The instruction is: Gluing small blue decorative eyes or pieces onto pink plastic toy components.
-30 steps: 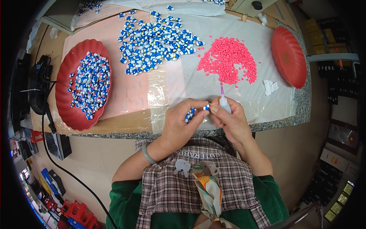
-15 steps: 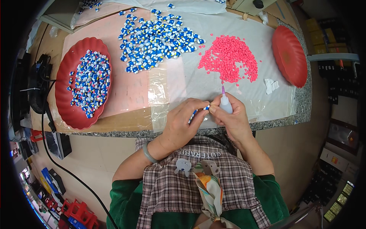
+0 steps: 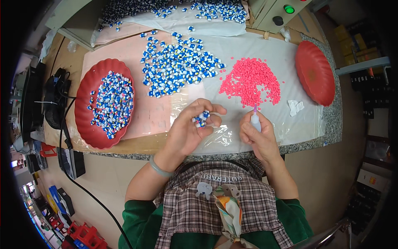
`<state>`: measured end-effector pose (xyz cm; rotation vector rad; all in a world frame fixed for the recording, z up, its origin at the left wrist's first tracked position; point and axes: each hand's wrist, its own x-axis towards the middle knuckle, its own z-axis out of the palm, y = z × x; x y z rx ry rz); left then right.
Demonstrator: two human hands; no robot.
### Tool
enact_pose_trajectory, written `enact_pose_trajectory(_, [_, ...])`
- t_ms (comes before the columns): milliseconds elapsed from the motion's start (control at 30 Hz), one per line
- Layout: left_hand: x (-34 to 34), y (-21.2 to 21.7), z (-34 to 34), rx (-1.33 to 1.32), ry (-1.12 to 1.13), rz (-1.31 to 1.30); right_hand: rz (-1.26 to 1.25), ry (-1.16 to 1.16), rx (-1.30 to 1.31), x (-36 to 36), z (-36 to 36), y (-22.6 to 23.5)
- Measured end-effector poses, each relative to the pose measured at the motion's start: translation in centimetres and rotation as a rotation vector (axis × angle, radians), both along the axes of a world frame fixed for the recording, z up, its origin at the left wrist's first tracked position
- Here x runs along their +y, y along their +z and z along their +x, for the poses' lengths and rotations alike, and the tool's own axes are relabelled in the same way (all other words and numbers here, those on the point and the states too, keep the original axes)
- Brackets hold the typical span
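Observation:
My left hand is cupped, with several small blue-and-white figure pieces lying in its curled fingers. Its thumb and index fingertip are apart. My right hand grips a small white squeeze bottle with a thin purple nozzle. The nozzle tip reaches the near edge of a spread of tiny pink pieces; whether it touches one is too small to tell. Beyond my left hand lies a loose pile of blue, white and yellow pieces.
At the left stands a red scalloped tray heaped with blue-and-white pieces, some with pink on them. Another red tray is at the far right, near a crumpled white tissue. A grey machine with a lit green button borders the back.
My hands have moved apart; before, they met at a blue-and-white piece. The left has turned, showing the pieces in it. The bottle's nozzle has come to the pink pieces. The view has tilted up.

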<state>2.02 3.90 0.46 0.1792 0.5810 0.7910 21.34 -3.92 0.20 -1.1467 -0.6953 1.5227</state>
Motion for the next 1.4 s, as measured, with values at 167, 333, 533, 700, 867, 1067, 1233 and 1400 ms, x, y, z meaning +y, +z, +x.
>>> enact_pose_trajectory(167, [4.9, -0.7, 0.3, 0.777, -0.151, 0.704, -0.004, -0.013, 0.05, -0.4, 0.6, -0.5])
enact_pose_trajectory(333, [7.8, -1.7, 1.7, 1.435, 0.156, 1.633, -0.01, 0.021, 0.005, -0.6, 0.6, -0.4])
enact_pose_trajectory(533, [7.9, -1.8, 2.1, 1.599, -0.09, 1.833, 0.016, 0.05, -0.072, -0.6, 0.9, -0.8])
enact_pose_trajectory(700, [7.2, -1.3, 1.5, 1.554, -0.094, 1.908, 0.008, 0.028, -0.081, -0.5, 1.2, -0.6])
enact_pose_trajectory(867, [6.5, -2.0, 1.1, 1.567, -0.198, 1.915, 0.005, -0.037, -0.104, -0.5, 1.7, -0.3])
enact_pose_trajectory(1067, [5.9, -1.9, 0.6, 1.502, -0.219, 1.89, 0.014, -0.037, -0.193, -0.8, 2.1, -0.2])
enact_pose_trajectory(1233, [5.2, -0.4, -0.8, 1.139, -0.07, 1.563, 0.106, -0.011, -0.514, -0.9, 2.3, 0.2])
enact_pose_trajectory(1400, [3.6, 0.1, -2.5, 0.797, -0.153, 0.908, 0.2, 0.053, -0.716, -1.2, 1.8, -0.1])
